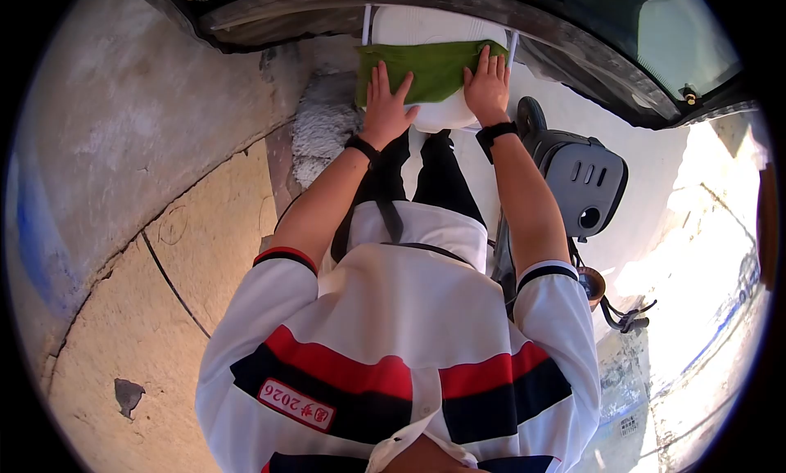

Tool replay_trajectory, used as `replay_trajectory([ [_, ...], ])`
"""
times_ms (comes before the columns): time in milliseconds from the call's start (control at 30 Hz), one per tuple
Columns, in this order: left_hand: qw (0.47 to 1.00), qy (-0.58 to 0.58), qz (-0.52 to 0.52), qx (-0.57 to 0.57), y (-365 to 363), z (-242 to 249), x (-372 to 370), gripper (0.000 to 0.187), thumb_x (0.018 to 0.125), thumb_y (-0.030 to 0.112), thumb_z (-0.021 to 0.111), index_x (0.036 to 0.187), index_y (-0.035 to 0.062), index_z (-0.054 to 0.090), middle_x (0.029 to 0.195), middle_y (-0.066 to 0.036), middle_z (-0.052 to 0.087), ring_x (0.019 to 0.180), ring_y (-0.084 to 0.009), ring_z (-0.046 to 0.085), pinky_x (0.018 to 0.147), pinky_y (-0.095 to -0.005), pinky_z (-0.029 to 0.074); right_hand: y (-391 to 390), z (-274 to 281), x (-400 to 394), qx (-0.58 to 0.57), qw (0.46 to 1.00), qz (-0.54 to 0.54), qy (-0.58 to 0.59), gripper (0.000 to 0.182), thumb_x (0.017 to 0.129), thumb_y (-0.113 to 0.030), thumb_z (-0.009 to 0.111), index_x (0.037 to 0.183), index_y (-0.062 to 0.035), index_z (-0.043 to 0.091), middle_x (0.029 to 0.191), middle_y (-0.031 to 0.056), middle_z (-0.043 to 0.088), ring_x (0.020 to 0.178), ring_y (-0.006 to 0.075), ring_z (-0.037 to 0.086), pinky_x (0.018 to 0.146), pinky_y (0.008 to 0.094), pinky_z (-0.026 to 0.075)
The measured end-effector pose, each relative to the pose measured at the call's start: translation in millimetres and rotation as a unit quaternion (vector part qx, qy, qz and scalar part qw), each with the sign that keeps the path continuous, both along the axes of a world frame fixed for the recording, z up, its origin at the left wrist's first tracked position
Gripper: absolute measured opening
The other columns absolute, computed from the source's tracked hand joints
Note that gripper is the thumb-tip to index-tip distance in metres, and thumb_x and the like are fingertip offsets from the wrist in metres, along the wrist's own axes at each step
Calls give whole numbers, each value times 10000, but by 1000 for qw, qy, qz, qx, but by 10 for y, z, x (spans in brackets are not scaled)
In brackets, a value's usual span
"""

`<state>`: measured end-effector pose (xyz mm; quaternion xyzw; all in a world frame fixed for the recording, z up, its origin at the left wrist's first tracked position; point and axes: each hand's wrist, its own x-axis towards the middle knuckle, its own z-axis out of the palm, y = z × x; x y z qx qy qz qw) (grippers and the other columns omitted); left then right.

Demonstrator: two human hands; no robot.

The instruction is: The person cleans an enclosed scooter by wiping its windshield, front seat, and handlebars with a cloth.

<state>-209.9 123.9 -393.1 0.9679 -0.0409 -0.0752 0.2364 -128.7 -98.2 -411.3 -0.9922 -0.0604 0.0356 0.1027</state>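
A green cloth (434, 74) lies spread across a white seat (434, 24) that looks like a chair or stool with thin metal side rails. My left hand (388, 106) rests flat on the left part of the cloth, its fingers spread. Near the cloth's right edge my right hand (489, 87) also lies flat, its fingers stretched toward the far side. Both palms press down from above and neither hand grasps anything. The cloth covers the middle of the seat; white surface shows above and below it.
To the right stands a grey wheeled vehicle (580, 182) like a small scooter, with a black lever (629, 319) lower down. A dark-framed glass panel (679, 39) overhangs the top. At left are a grey shaggy mat (323, 125) and a black cable (173, 285).
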Motion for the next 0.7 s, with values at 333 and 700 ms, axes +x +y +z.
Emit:
replay_trajectory([
  [333,994,-26,-86,-60,213,166,-155,307,872,160,715,1177,144,692,1233,-139,492,1171,-396,448,986,-478,435,-10,145,-675,27,999,-38,5,625,894,-218,619,1434,27,419,1344,192,529,1276,366,482,1056,461,410],
  [700,965,92,49,-242,503,19,-377,318,908,134,674,1211,69,606,924,-129,617,797,-328,630,711,-437,518,14,454,-887,-11,999,-9,-41,589,807,-171,656,1359,-24,511,1228,151,556,1063,338,568,894,431,475],
])
